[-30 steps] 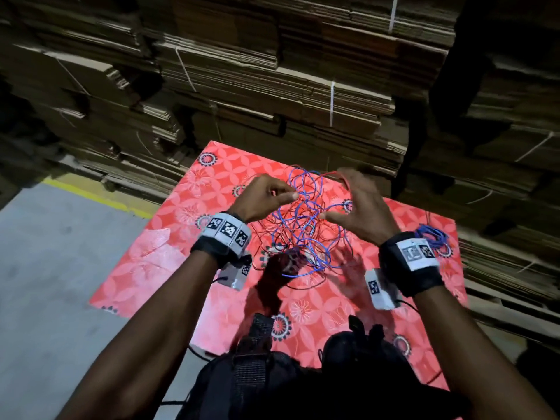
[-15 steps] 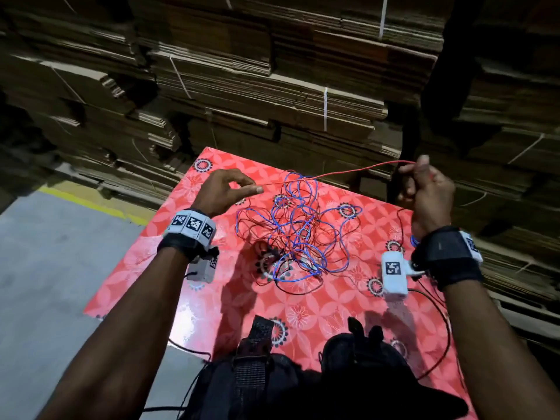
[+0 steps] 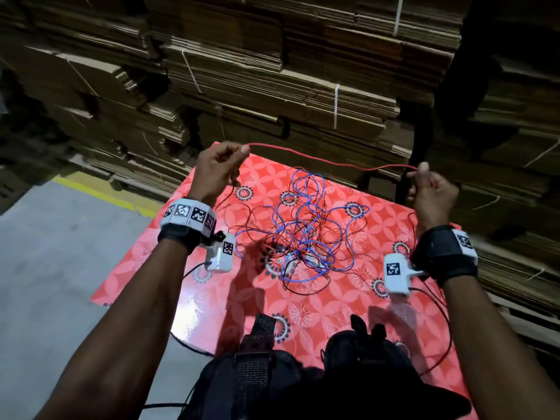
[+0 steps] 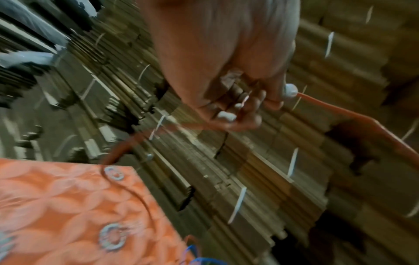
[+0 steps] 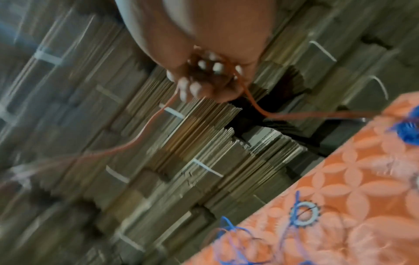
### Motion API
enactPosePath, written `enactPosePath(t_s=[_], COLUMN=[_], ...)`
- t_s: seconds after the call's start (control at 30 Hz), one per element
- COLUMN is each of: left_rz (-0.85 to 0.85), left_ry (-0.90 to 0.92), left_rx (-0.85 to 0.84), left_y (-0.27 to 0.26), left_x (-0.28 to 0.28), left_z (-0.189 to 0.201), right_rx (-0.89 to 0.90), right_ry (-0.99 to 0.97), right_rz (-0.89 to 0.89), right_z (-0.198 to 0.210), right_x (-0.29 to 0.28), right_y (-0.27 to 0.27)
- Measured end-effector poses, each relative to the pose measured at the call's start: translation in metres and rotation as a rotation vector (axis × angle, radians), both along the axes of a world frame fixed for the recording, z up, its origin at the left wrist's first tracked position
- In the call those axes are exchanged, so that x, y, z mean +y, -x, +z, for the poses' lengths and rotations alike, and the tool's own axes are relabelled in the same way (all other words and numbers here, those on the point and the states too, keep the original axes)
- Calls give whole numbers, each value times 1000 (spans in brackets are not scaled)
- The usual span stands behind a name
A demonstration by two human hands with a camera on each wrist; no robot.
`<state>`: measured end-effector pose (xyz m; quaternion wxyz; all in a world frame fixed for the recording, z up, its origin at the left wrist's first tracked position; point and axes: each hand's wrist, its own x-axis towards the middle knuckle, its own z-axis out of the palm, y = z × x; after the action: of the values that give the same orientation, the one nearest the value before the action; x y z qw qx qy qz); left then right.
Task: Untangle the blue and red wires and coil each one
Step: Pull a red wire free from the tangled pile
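Observation:
A thin red wire (image 3: pixel 330 161) stretches in the air between my two hands, above the far edge of the red flowered table (image 3: pixel 194 280). My left hand (image 3: pixel 219 168) pinches one part of it between thumb and forefinger; the wrist view shows the red wire (image 4: pixel 353 114) leaving my left hand (image 4: pixel 249 107). My right hand (image 3: pixel 430 186) grips the other part, with loops of red wire (image 5: pixel 156 114) bunched in my right hand (image 5: pixel 208 80). Below lies a tangle of blue wire (image 3: pixel 306 231) mixed with more red wire.
Stacks of flattened, strapped cardboard (image 3: pixel 288 86) rise right behind and to the right of the table. A small blue coil (image 5: pixel 406 129) lies near the table's far right edge. Grey floor with a yellow line (image 3: pixel 100 194) lies to the left. A dark bag (image 3: pixel 303 383) is at my front.
Both hands left the tangle, spread apart and rose, drawing a length of red wire taut between them. The left hand has lifted higher since half a second ago.

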<state>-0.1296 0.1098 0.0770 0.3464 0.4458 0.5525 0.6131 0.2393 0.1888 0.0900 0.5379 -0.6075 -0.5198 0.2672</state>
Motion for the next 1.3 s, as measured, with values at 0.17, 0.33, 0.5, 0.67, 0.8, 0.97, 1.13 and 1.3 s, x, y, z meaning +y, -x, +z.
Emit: enactPosePath(t_s=[0.17,0.33,0.5,0.67,0.8,0.97,1.13,1.3], left_rz=[-88,-335,-430,-532,-469,-443,-357,-295], left_ry=[-44,46,108,334,347,419,333,243], left_rx=[-58,98,182,261,178,112,-207,-476], left_y=[-26,-63,-65,-33,-14,-12,-31,-49], left_x=[4,6,-3,-13,-27,-39,-34,-22], left_z=[41,55,51,23,-8,-18,-4,12], right_rx=[-625,-203,-3,100,201,82,-555,-518], right_ry=[-307,-314,-76,-31,81,145,220,-129], right_rz=[98,595,577,484,293,296,616,413], right_z=[-16,-9,-7,6,16,19,-1,-12], right_x=[-23,-69,-65,-30,-3,10,1,-37], right_y=[29,97,111,77,47,52,75,87])
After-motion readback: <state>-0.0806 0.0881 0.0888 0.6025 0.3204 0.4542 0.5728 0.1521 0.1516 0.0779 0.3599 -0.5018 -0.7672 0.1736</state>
